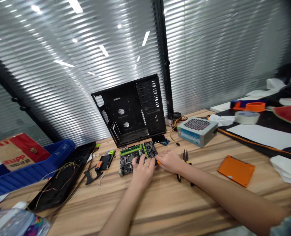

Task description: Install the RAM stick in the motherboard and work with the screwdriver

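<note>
A small black motherboard with green memory slots lies flat on the wooden table. My left hand rests on the board's near edge, fingers curled down onto it. My right hand lies at the board's right edge, fingers bent over something orange that barely shows under them. Behind the board stands an open black computer case, tilted, with its inside facing me.
A grey power supply with coloured cables sits at right rear. Pliers lie under my right forearm. An orange pad is at right, a black side panel with wires and blue bins at left, tape rolls far right.
</note>
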`<action>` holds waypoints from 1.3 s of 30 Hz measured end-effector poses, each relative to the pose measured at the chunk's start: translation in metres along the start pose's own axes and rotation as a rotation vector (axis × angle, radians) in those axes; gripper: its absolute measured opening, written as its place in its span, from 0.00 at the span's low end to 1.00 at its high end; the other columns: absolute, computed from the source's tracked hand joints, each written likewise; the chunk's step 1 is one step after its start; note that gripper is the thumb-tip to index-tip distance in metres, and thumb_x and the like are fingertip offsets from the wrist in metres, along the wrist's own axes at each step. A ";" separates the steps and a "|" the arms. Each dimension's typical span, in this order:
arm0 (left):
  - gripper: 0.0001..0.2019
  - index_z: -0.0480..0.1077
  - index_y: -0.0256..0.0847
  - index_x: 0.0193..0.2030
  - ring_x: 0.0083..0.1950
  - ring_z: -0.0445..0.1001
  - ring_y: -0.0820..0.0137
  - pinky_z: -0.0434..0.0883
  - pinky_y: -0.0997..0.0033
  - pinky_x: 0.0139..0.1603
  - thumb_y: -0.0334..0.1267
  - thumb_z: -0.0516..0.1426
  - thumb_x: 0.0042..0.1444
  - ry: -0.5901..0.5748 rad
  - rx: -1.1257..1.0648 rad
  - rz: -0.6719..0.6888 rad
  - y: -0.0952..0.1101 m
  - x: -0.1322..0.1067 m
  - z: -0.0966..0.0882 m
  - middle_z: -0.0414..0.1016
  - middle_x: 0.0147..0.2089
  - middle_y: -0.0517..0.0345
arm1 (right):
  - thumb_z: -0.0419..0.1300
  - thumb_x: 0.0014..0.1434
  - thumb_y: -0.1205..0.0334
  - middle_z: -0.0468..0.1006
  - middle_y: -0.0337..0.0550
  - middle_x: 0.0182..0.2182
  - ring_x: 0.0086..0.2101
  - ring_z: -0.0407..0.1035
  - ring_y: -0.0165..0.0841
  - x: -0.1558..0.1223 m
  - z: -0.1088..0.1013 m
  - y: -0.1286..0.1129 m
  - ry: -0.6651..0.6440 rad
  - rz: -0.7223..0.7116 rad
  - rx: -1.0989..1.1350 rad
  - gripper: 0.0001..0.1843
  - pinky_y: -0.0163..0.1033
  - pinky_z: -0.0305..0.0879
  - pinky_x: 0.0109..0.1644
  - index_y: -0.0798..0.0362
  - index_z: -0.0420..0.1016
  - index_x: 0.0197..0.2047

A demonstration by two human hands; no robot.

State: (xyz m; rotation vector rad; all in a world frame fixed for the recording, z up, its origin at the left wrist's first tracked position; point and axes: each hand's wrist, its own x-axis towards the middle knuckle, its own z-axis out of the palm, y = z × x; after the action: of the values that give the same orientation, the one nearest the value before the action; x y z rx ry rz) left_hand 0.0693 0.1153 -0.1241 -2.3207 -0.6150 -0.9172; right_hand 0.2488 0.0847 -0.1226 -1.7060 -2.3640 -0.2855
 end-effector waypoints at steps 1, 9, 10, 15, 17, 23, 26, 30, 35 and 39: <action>0.05 0.73 0.43 0.42 0.50 0.74 0.61 0.49 0.55 0.56 0.38 0.57 0.62 0.003 -0.004 -0.004 0.000 0.000 0.000 0.80 0.36 0.58 | 0.55 0.60 0.61 0.80 0.49 0.39 0.38 0.74 0.38 0.000 -0.001 0.000 -0.005 0.005 -0.004 0.09 0.37 0.59 0.38 0.55 0.73 0.42; 0.10 0.73 0.46 0.49 0.54 0.72 0.61 0.49 0.57 0.57 0.36 0.57 0.61 0.004 -0.085 -0.010 0.000 0.002 -0.006 0.79 0.47 0.55 | 0.55 0.60 0.61 0.81 0.50 0.39 0.39 0.74 0.39 0.000 -0.005 0.002 -0.025 0.123 0.044 0.09 0.35 0.58 0.36 0.54 0.73 0.42; 0.11 0.73 0.46 0.49 0.54 0.72 0.61 0.48 0.57 0.57 0.36 0.56 0.61 0.012 -0.095 -0.007 0.000 0.002 -0.007 0.79 0.48 0.55 | 0.54 0.59 0.62 0.81 0.49 0.39 0.39 0.74 0.38 0.000 -0.005 0.003 -0.018 0.154 0.049 0.10 0.35 0.58 0.36 0.54 0.73 0.42; 0.12 0.72 0.46 0.51 0.57 0.70 0.61 0.48 0.57 0.57 0.35 0.56 0.61 0.056 -0.109 -0.007 0.000 0.003 -0.011 0.77 0.52 0.54 | 0.54 0.60 0.58 0.81 0.48 0.38 0.38 0.75 0.40 0.000 -0.001 0.006 0.058 0.330 0.070 0.11 0.36 0.57 0.35 0.52 0.75 0.41; 0.13 0.71 0.46 0.52 0.57 0.70 0.61 0.49 0.57 0.57 0.35 0.56 0.61 0.067 -0.119 -0.024 -0.001 0.003 -0.013 0.76 0.53 0.53 | 0.54 0.59 0.58 0.81 0.46 0.38 0.39 0.74 0.39 0.000 0.002 0.008 0.104 0.361 0.100 0.11 0.36 0.57 0.36 0.51 0.75 0.41; 0.17 0.69 0.44 0.56 0.61 0.65 0.55 0.53 0.55 0.56 0.38 0.57 0.59 0.074 -0.157 -0.230 -0.004 0.002 -0.015 0.70 0.60 0.45 | 0.54 0.59 0.60 0.80 0.45 0.40 0.39 0.73 0.37 -0.002 0.006 0.012 0.209 0.396 0.173 0.11 0.36 0.56 0.35 0.51 0.74 0.43; 0.19 0.66 0.43 0.58 0.62 0.63 0.54 0.55 0.53 0.56 0.39 0.56 0.59 0.068 -0.168 -0.322 -0.005 0.000 -0.013 0.67 0.61 0.42 | 0.54 0.60 0.59 0.80 0.45 0.38 0.38 0.73 0.37 -0.003 0.006 0.012 0.233 0.383 0.176 0.12 0.36 0.54 0.34 0.51 0.74 0.44; 0.23 0.61 0.41 0.61 0.63 0.62 0.53 0.56 0.52 0.56 0.40 0.56 0.59 0.083 -0.189 -0.378 -0.006 -0.001 -0.009 0.63 0.63 0.38 | 0.53 0.61 0.57 0.80 0.45 0.37 0.36 0.73 0.37 -0.003 0.007 0.011 0.235 0.378 0.161 0.11 0.36 0.53 0.33 0.52 0.73 0.42; 0.27 0.55 0.41 0.64 0.64 0.61 0.54 0.55 0.52 0.58 0.41 0.56 0.59 0.107 -0.228 -0.416 -0.007 -0.001 -0.006 0.62 0.63 0.38 | 0.51 0.63 0.53 0.80 0.44 0.35 0.35 0.73 0.37 -0.002 0.007 0.011 0.247 0.384 0.150 0.14 0.37 0.51 0.32 0.51 0.72 0.39; 0.27 0.54 0.41 0.64 0.63 0.61 0.54 0.54 0.51 0.58 0.41 0.56 0.59 0.096 -0.228 -0.414 -0.007 -0.002 -0.006 0.62 0.63 0.38 | 0.50 0.64 0.51 0.80 0.44 0.35 0.35 0.73 0.36 -0.002 0.007 0.011 0.246 0.381 0.147 0.15 0.37 0.51 0.31 0.51 0.72 0.38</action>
State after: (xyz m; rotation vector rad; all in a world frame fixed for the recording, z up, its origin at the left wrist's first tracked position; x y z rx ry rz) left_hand 0.0616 0.1161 -0.1194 -2.3706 -1.0207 -1.3394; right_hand 0.2593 0.0881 -0.1294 -1.8809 -1.7993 -0.2333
